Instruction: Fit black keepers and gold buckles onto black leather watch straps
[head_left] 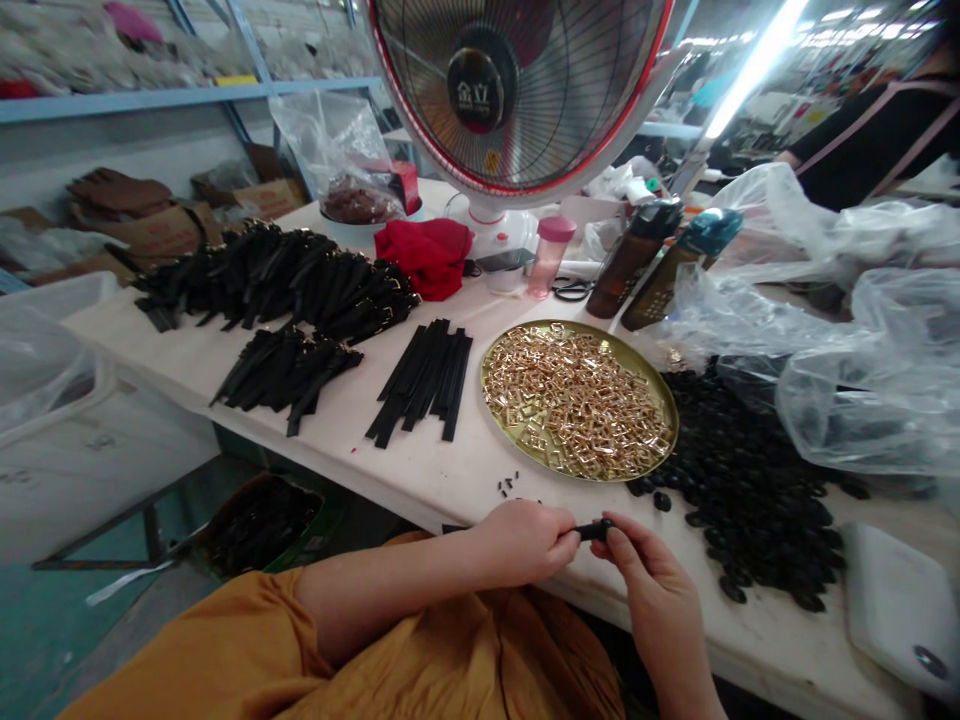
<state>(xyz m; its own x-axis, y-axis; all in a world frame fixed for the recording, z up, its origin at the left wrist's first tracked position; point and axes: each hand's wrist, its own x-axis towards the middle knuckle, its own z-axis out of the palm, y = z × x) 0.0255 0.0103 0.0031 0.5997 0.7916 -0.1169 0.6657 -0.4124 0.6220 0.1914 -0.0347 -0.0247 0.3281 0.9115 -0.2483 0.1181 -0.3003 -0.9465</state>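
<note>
My left hand [529, 542] is closed around a black strap [586, 531] near the table's front edge. Just to the right, my right hand [652, 572] pinches the strap's end between thumb and fingers. A small dark piece seems to sit at that end, but the fingertips partly cover it. Beyond my hands stands a round golden tray [504, 432] heaped with small gold-coloured metal buckles [585, 400]. Flat black straps [424, 375] lie side by side left of the tray. To its right spreads a pile of small black pieces [757, 490].
Finished-looking bundles of black straps with metal ends [277, 275] cover the table's back left. A large fan [517, 95], a red cloth [424, 258], a pink bottle [551, 258] and dark bottles [634, 258] stand behind. Plastic bags [877, 370] and a white phone-like object [896, 600] are at right.
</note>
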